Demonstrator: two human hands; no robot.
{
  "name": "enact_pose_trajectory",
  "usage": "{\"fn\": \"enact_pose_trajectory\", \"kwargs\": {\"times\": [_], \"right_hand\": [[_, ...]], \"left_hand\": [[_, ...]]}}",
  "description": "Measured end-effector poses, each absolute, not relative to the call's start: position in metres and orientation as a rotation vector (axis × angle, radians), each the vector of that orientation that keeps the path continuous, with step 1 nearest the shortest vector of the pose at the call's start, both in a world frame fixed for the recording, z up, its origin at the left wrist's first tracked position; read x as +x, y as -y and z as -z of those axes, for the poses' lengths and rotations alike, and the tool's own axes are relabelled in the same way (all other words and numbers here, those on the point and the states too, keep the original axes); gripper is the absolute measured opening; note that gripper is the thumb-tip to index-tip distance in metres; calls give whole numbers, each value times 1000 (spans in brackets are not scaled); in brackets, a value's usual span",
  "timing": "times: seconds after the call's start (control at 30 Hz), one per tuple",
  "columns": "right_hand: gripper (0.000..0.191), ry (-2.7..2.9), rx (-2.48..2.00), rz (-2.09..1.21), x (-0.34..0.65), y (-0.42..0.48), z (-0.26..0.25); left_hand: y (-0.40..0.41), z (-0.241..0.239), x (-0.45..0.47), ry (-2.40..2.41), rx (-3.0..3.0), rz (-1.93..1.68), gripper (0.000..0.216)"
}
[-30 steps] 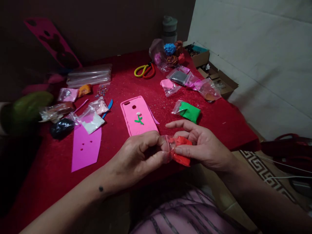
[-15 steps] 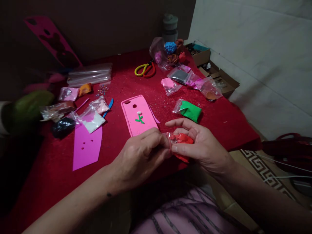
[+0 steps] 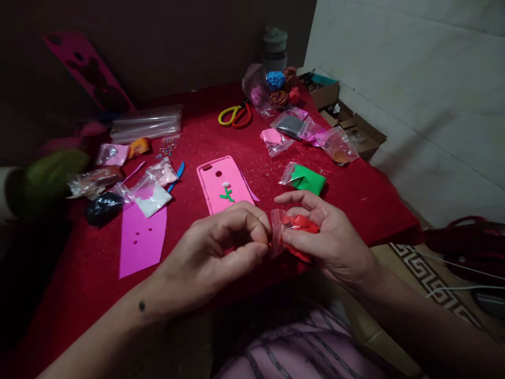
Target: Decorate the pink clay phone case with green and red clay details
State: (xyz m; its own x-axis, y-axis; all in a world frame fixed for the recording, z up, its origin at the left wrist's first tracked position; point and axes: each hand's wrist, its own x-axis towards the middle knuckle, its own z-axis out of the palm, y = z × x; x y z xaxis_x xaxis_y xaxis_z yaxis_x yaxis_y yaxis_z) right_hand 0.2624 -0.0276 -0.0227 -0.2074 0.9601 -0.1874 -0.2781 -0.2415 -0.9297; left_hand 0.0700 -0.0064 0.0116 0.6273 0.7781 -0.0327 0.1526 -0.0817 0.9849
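My right hand [image 3: 327, 231] grips a small clear zip bag of red modelling clay [image 3: 302, 226] between thumb and fingers, its mouth facing left. Right at that mouth, the thumb and fingers of my left hand [image 3: 224, 245] are closed in a pinch. Whatever they hold is too small to make out. Beyond my left hand lies a pink phone case [image 3: 213, 181], bearing a green clay stem with leaves and a small whitish blob on top. My left hand hides its near end. A bag of green clay [image 3: 307, 180] lies just past my right fingers.
On the red cloth [image 3: 197, 137] lie scissors [image 3: 235, 116], a purple sheet [image 3: 142, 245], a blue tool [image 3: 176, 175] and several clay bags. A bottle [image 3: 275, 50] and cardboard boxes [image 3: 355, 126] stand behind. Another patterned pink case [image 3: 90, 73] leans at the back left.
My left hand has drawn slightly left from the bag's mouth, its fingers now curled in a rounder pinch. The red clay bag has shifted a little right in my right hand.
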Motion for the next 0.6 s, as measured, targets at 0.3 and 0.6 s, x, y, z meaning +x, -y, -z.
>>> {"fn": "enact_pose_trajectory", "kwargs": {"times": [0.3,0.6], "right_hand": [[10,1365,-1288,-1290,290,16,16],[20,1626,-1316,-827,291,13,31]], "left_hand": [[0,-1,58,-648,942,-600,13],[-1,3,62,-599,830,-615,13]]}}
